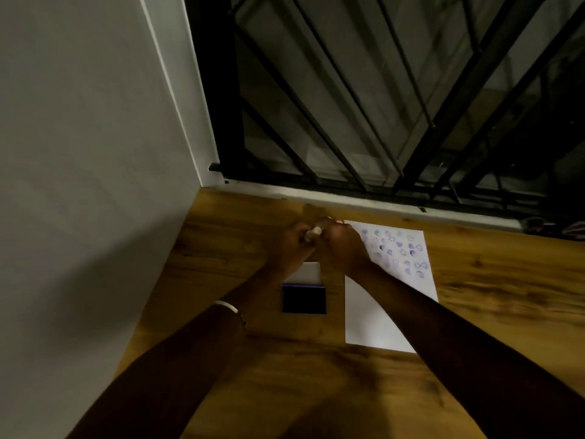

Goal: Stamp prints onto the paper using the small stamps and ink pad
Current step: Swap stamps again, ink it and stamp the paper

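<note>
Paper lies on the table, one sheet, its near half blank, so I judge the task about half done. Just left of it sits one open ink pad, a white lid beyond it. Farther on, the paper's far half carries some two dozen purple prints. Left of them both hands meet, left hand and right hand each in a closed grip on one pale stamp.

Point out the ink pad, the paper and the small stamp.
ink pad (304, 300), head view, centre of its dark surface.
paper (367, 324), head view, blank lower part.
small stamp (312, 232), head view, pale body showing between both hands.
</note>
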